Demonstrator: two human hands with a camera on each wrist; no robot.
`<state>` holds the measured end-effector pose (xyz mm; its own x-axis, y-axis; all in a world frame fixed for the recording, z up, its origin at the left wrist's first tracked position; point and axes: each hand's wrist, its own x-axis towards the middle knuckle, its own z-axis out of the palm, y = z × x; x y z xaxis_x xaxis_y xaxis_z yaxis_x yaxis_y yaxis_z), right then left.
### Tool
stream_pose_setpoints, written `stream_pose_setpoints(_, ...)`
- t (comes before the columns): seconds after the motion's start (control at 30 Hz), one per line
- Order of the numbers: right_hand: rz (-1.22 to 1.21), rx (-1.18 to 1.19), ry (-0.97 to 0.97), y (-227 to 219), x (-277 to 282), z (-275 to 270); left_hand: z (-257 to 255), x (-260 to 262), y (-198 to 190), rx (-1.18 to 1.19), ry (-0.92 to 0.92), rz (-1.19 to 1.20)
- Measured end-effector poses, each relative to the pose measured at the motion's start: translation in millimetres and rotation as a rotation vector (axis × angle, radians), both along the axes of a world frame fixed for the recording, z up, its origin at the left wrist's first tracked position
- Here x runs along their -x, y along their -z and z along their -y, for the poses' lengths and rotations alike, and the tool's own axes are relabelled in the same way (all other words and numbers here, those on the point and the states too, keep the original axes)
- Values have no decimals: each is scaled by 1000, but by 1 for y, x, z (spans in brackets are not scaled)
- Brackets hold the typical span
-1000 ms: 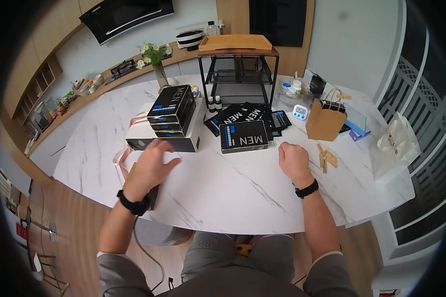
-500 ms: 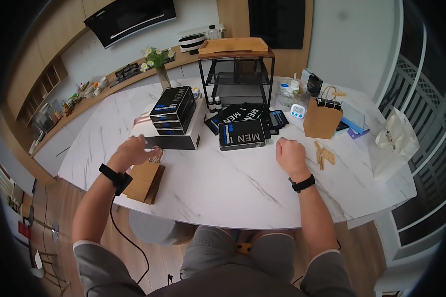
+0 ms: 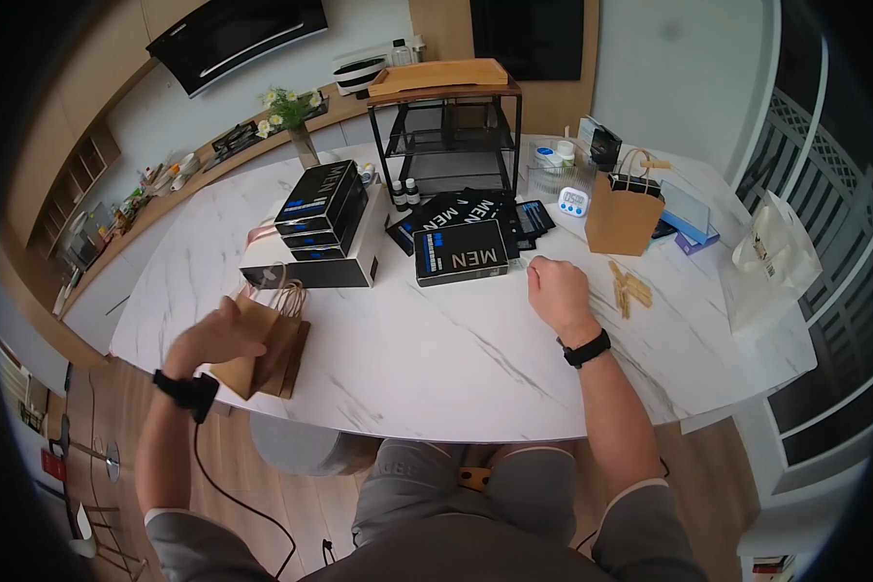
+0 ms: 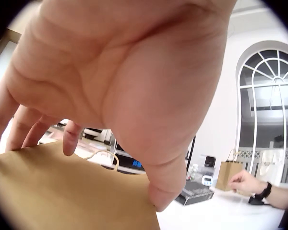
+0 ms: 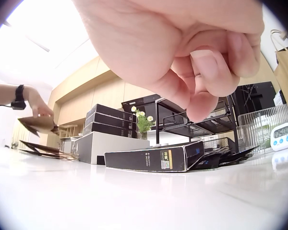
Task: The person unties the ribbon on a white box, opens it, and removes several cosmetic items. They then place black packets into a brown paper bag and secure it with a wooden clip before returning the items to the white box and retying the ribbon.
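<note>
My left hand (image 3: 213,339) grips a flat brown paper bag (image 3: 242,378), thumb on one edge and fingers across the other in the left wrist view. The right wrist view shows this bag (image 5: 41,124) lifted and tilted over other flat brown bags (image 5: 43,149) on the table. My right hand (image 3: 560,294) holds nothing, its fingers loosely curled, just right of a black MEN box (image 3: 461,254). Behind the left hand, several black boxes (image 3: 322,206) are stacked on a white box (image 3: 367,254).
A black rack (image 3: 446,136) stands at the back, with black packets (image 3: 456,209) in front. On the right are a timer (image 3: 572,202), an upright brown bag (image 3: 623,221), wooden clips (image 3: 632,288) and a white bag (image 3: 768,262). A flower vase (image 3: 304,145) stands back left.
My left hand has moved left and toward the table's near edge and taken hold of the top brown bag. The right hand stays loosely curled in about the same place.
</note>
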<state>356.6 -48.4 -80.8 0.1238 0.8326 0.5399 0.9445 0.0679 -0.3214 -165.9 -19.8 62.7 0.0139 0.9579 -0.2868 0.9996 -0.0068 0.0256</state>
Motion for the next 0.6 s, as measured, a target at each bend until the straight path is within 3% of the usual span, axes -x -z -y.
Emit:
stream_pose_setpoints(0.17, -19, 9, 26, -7, 6, 3, 48, -26, -74, -78, 124, 193)
stream_pose_setpoints(0.2, -68, -72, -21, -8, 10, 4, 48, -35, -71, -80, 130, 200)
stream_pose_setpoints(0.27, -105, -157, -60, -13, 19, 9, 48, -55, -63, -153, 328, 605)
stream_pose_setpoints(0.33, -244, -262, -231, -19, 28, 16, 43, -101, -44, -321, 490, 704)
stream_pose_setpoints(0.37, -229, -270, -220, -20, 28, 19, 37, -127, -31, -385, 538, 761)
stream_pose_setpoints(0.4, -196, -306, -347, -20, 26, 22, 28, -154, -18, -452, 587, 820)
stream_pose_setpoints(0.47, -96, -406, -530, -22, 22, 24, 4, -203, 10, -579, 662, 900)
stream_pose_setpoints(0.6, -84, -455, -519, -28, 21, 28, -29, -285, 40, -587, 637, 1166)
